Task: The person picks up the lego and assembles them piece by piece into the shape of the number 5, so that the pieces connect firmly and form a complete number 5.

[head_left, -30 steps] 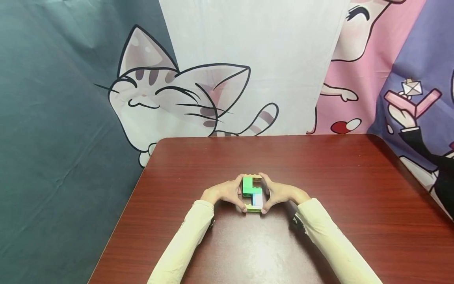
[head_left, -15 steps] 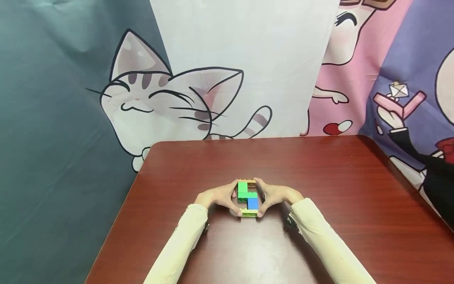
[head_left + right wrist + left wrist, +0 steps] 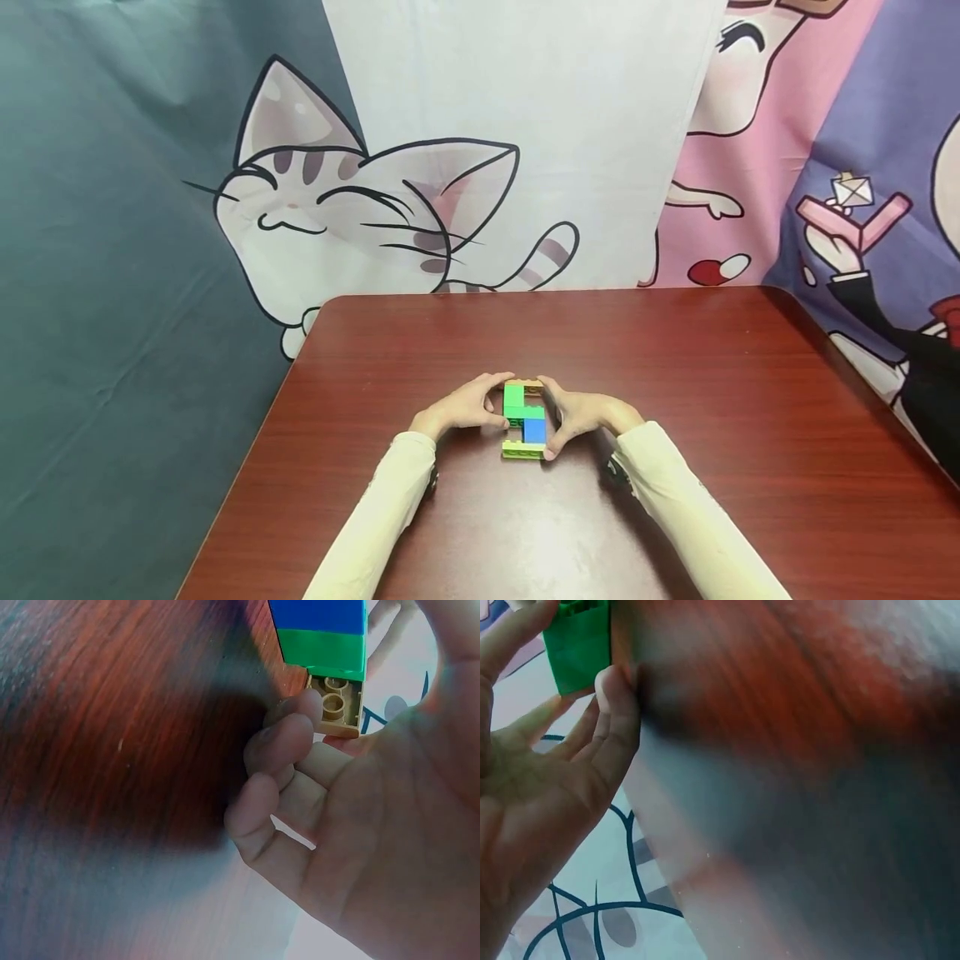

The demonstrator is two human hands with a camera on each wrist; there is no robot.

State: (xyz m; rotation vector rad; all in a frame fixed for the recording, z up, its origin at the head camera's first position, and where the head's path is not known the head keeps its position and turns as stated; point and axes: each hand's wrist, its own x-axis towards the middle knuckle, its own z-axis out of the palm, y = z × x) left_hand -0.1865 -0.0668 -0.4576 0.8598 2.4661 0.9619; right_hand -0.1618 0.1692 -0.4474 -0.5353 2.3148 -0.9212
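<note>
An S-shaped structure of toy building bricks stands near the middle of the table, between both hands. From back to front it has an orange brick (image 3: 533,387), green bricks (image 3: 514,398), a blue brick (image 3: 535,431) and a lime brick (image 3: 522,451). My left hand (image 3: 471,404) holds the green part from the left, thumb at its front corner and fingertips at the back; in the left wrist view the green brick (image 3: 579,649) sits between thumb and fingers. My right hand (image 3: 579,410) spans the right side, thumb on the lime brick's end, forefinger by the orange brick, whose hollow underside shows in the right wrist view.
The reddish-brown wooden table (image 3: 390,350) stretches around the bricks on all sides. Behind it hangs a cloth backdrop (image 3: 600,100) printed with a cartoon cat and other figures. Light reflects off the tabletop in front of the bricks.
My left thumb has left the lime brick at the front and moved back to the green brick. The right hand keeps its hold. The head view has shifted slightly.
</note>
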